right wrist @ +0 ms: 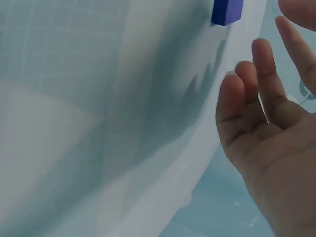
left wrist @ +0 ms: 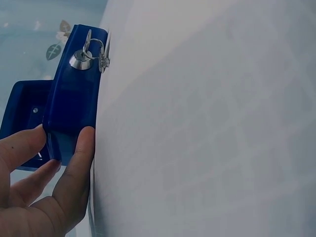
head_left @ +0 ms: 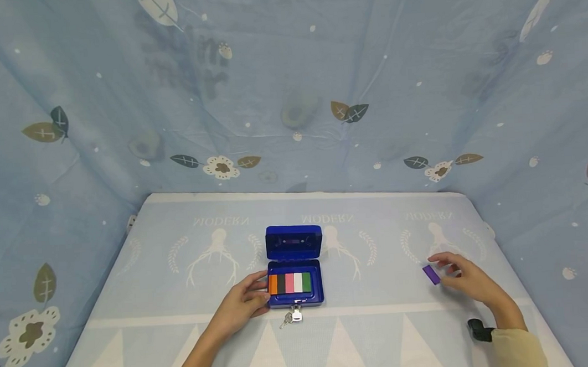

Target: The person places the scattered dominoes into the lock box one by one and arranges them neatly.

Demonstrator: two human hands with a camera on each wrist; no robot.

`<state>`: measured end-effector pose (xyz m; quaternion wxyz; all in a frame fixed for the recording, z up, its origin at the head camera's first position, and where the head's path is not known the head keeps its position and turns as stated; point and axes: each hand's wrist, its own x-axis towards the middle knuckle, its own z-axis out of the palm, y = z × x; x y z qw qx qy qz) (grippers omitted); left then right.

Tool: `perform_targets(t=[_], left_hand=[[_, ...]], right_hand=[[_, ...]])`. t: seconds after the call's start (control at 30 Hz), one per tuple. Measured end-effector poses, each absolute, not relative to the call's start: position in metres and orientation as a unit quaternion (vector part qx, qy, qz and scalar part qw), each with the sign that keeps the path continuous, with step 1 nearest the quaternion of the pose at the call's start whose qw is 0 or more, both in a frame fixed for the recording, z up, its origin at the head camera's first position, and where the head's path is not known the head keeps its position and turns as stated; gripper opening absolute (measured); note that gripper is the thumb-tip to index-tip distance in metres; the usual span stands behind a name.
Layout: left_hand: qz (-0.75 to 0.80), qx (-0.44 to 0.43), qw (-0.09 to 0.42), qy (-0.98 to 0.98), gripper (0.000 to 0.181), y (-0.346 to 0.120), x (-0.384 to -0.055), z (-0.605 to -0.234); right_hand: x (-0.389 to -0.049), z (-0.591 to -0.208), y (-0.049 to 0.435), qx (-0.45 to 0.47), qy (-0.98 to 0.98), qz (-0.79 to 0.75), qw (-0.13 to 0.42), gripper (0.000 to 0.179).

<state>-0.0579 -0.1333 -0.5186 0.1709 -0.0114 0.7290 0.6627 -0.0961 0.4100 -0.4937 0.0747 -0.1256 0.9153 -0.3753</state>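
Note:
A blue cash box point(head_left: 296, 303) stands on the table with its lid point(head_left: 293, 229) raised. Side by side inside it lie several coloured blocks point(head_left: 290, 283): orange, black, pink, white and green. Keys point(left wrist: 103, 58) hang from the lock point(left wrist: 80, 60) on its front. My left hand point(head_left: 241, 305) rests its fingertips against the box's left side. Far to the right, a purple block point(head_left: 431, 275) lies on the table. My right hand point(head_left: 471, 280) is around it with thumb and fingers apart; in the right wrist view the fingers stand away from the block.
A pale patterned cloth covers the table point(head_left: 381, 323). Blue printed curtains point(head_left: 269, 85) hang behind and at both sides. Dark straps point(head_left: 479, 330) sit at the wrists.

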Motion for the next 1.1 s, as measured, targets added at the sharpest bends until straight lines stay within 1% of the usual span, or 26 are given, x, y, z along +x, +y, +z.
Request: perform_targets(t=[0.17,0.27,0.5,0.77,1.1], left_hand=[[0.663,-0.014,0.167,0.730,0.057,-0.132,-0.057,-0.518],[0.664,-0.014,0.168,0.728,0.057,-0.133,-0.057,-0.518],[0.665,-0.007,0.172,0.727,0.057,-0.134,-0.057,-0.520],[0.668,-0.011,0.172,0.724,0.057,-0.134,-0.059,-0.521],[0.671,-0.009,0.174,0.721,0.058,-0.135,-0.059,-0.521]], right_hand=[[-0.096,-0.497,0.410,-0.117,0.907,-0.386,0.117,0.050],[-0.096,-0.500,0.410,-0.116,0.902,-0.396,0.128,0.054],[-0.099,-0.508,0.412,-0.132,0.902,-0.397,0.107,0.057],[-0.100,-0.511,0.409,-0.142,0.906,-0.388,0.094,0.056],[-0.100,-0.511,0.408,-0.118,0.915,-0.373,0.103,0.053]])
